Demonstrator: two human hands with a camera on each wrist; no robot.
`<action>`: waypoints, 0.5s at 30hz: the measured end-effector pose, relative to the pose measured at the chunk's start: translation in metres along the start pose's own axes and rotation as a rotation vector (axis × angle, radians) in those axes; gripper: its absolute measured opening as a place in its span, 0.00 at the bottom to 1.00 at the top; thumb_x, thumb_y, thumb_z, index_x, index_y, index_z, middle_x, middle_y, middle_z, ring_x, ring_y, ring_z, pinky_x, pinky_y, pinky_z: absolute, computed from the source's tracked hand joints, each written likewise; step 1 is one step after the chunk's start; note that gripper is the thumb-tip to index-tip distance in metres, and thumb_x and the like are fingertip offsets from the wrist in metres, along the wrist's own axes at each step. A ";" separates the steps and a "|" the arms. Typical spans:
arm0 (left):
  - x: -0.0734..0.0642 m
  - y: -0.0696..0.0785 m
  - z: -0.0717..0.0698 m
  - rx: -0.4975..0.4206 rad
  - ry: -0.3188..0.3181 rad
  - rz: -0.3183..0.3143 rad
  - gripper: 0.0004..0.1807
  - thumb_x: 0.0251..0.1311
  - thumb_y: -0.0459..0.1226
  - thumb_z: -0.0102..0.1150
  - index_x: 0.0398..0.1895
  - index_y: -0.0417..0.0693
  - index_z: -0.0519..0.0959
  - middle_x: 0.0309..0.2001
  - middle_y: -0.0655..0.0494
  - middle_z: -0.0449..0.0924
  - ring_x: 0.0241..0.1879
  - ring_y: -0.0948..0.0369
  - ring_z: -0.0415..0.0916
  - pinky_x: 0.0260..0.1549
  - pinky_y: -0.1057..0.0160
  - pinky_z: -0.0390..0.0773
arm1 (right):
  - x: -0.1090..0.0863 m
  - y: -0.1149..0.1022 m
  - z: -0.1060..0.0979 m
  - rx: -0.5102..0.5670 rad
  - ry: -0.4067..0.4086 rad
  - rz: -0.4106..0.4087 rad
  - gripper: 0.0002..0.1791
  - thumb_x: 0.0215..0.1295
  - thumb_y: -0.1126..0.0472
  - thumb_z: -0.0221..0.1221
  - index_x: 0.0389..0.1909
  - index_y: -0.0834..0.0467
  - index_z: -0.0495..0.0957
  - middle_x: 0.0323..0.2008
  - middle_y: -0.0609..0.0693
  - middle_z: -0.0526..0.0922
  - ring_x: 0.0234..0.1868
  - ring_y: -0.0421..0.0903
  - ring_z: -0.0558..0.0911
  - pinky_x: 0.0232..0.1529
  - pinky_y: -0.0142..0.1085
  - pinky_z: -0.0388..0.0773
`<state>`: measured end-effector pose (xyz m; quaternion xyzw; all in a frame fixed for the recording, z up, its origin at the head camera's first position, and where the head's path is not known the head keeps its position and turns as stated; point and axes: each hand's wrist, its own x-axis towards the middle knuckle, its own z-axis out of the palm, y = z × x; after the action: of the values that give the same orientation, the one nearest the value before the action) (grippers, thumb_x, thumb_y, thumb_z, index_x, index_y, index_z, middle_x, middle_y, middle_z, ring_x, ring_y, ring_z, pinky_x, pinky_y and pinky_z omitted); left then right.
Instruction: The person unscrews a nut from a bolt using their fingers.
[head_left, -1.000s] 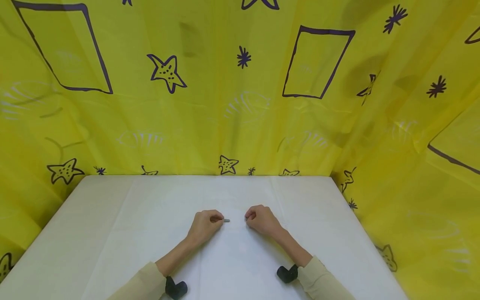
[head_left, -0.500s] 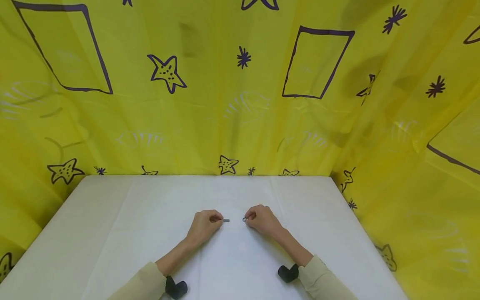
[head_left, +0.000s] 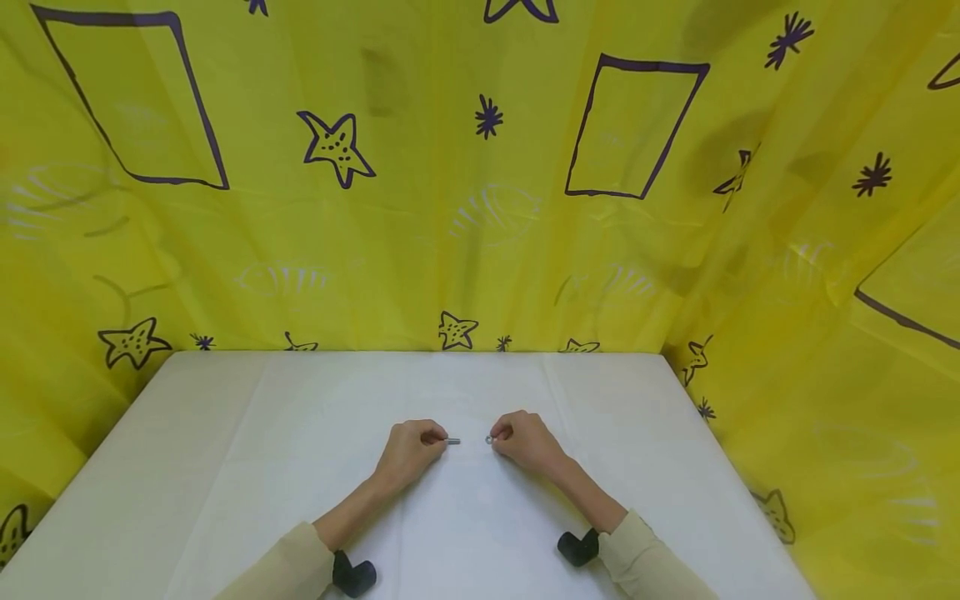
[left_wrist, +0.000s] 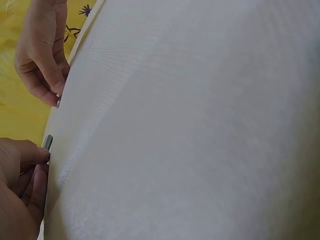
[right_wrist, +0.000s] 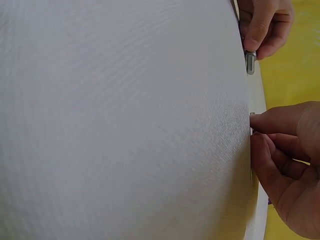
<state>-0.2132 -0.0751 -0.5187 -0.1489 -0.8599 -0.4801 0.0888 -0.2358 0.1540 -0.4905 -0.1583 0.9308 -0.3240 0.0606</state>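
Note:
My left hand (head_left: 409, 448) pinches a short metal bolt (head_left: 453, 441) between thumb and fingertips, its shank pointing right. The bolt's other end is hidden in the fingers. Across a small gap, my right hand (head_left: 527, 440) holds a small metal nut (head_left: 489, 439) at its fingertips, the hole showing in the head view. Seen from the left wrist, the bolt (left_wrist: 48, 142) sticks out past the left thumb. In the right wrist view the rounded bolt end (right_wrist: 250, 64) points toward the right hand (right_wrist: 290, 155), and only a sliver of the nut (right_wrist: 252, 114) shows. Bolt and nut are apart.
Both hands are low over a white-covered table (head_left: 315, 400). A yellow curtain (head_left: 420, 250) with starfish and frame drawings stands behind the table and along its sides. Black wrist mounts (head_left: 354, 575) sit by both beige sleeves.
The right fingers have turned the nut, so its hole now shows toward the head camera. The left hand and the bolt stay almost still.

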 end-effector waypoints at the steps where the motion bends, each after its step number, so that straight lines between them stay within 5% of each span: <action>1: 0.000 0.000 0.000 -0.001 -0.002 -0.004 0.04 0.56 0.25 0.66 0.31 0.40 0.86 0.28 0.58 0.84 0.28 0.65 0.79 0.32 0.68 0.80 | 0.000 0.000 0.000 0.001 -0.001 -0.001 0.03 0.63 0.68 0.64 0.34 0.59 0.85 0.26 0.44 0.78 0.28 0.43 0.74 0.31 0.33 0.76; 9: -0.001 0.002 -0.001 0.009 -0.024 0.006 0.04 0.56 0.24 0.66 0.32 0.40 0.85 0.29 0.57 0.84 0.29 0.63 0.78 0.31 0.68 0.80 | -0.002 0.006 -0.002 0.023 -0.012 -0.006 0.05 0.60 0.65 0.66 0.37 0.59 0.84 0.27 0.44 0.78 0.28 0.42 0.75 0.30 0.34 0.76; 15: -0.002 0.003 -0.001 0.002 -0.027 0.004 0.04 0.56 0.25 0.66 0.33 0.40 0.85 0.29 0.57 0.84 0.28 0.64 0.78 0.31 0.68 0.80 | -0.002 0.003 -0.009 0.024 0.002 0.000 0.06 0.67 0.59 0.63 0.41 0.57 0.84 0.31 0.43 0.80 0.33 0.43 0.77 0.35 0.36 0.78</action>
<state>-0.2107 -0.0749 -0.5161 -0.1568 -0.8613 -0.4768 0.0781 -0.2366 0.1627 -0.4852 -0.1570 0.9269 -0.3354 0.0617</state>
